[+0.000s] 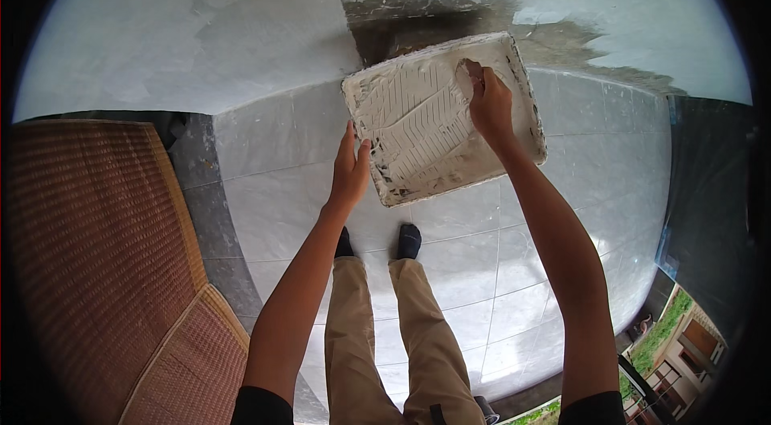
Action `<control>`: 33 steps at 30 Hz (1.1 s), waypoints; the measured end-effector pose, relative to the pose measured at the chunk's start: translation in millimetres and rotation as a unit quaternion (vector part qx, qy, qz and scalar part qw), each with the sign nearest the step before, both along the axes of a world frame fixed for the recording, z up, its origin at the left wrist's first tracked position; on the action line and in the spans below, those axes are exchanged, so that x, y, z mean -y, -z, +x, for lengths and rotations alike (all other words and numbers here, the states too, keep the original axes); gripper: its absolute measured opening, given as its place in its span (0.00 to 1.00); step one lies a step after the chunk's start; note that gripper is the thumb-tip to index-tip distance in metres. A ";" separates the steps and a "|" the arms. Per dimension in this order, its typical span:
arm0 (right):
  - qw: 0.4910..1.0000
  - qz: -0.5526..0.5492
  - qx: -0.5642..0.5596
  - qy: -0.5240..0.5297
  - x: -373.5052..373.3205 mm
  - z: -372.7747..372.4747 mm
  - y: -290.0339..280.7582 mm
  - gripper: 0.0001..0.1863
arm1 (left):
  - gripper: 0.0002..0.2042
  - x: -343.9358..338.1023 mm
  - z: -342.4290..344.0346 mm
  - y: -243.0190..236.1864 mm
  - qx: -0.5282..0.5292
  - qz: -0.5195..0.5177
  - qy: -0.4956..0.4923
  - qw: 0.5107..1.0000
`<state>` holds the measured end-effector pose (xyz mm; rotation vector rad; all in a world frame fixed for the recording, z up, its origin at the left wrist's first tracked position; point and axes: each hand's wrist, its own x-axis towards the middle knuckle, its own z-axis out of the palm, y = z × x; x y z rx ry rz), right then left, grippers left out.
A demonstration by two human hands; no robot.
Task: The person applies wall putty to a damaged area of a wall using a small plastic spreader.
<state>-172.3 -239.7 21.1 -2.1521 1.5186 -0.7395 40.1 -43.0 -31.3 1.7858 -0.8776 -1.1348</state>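
A rectangular paint tray [418, 116] with a ribbed bottom is coated in off-white paste, thicker along its rim. My left hand [350, 172] grips its left edge, the thumb over the rim and the fingers along the outside. Inside the tray's right half, my right hand [491, 104] is closed round a small, flat, paste-smeared tool [465, 81]. The fingers cover most of that tool, so its exact kind is hidden. The tray is held tilted in front of me, above the tiled floor.
A wall [265, 24] with pale grey coating and darker bare patches rises ahead. Grey floor tiles [450, 264] lie under my feet. At left is a brown woven mat [104, 240]; at right hangs a dark sheet [711, 184]. Grass and a building show at lower right.
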 end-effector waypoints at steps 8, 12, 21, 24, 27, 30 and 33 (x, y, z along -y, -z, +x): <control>0.997 -0.063 -0.038 -0.029 -3.4 3.4 15.8 0.08 | 0.30 3.6 -2.7 -3.4 -0.022 -0.033 -0.026 0.999; 0.995 -0.087 -0.031 -0.041 -3.7 8.1 20.3 0.08 | 0.29 7.3 -2.3 -14.1 -0.019 -0.013 -0.029 0.999; 0.990 -0.095 -0.101 -0.021 -45.2 43.3 21.0 0.12 | 0.28 6.2 -2.0 -9.5 -0.087 -0.002 -0.074 0.993; 0.988 -0.108 -0.093 -0.059 -78.3 68.4 22.1 0.13 | 0.28 4.3 -3.8 -10.2 -0.094 -0.036 -0.084 0.991; 0.990 -0.086 -0.088 -0.074 -91.7 72.0 18.3 0.14 | 0.27 12.4 -6.0 -26.2 -0.116 0.007 -0.097 0.988; 0.995 -0.045 -0.032 -0.087 -117.9 89.9 17.2 0.14 | 0.27 5.2 -1.5 -11.2 -0.119 -0.013 -0.089 0.989; 0.996 -0.017 -0.014 -0.083 -136.4 109.7 16.4 0.12 | 0.27 -3.5 11.6 16.8 -0.111 -0.033 -0.073 0.991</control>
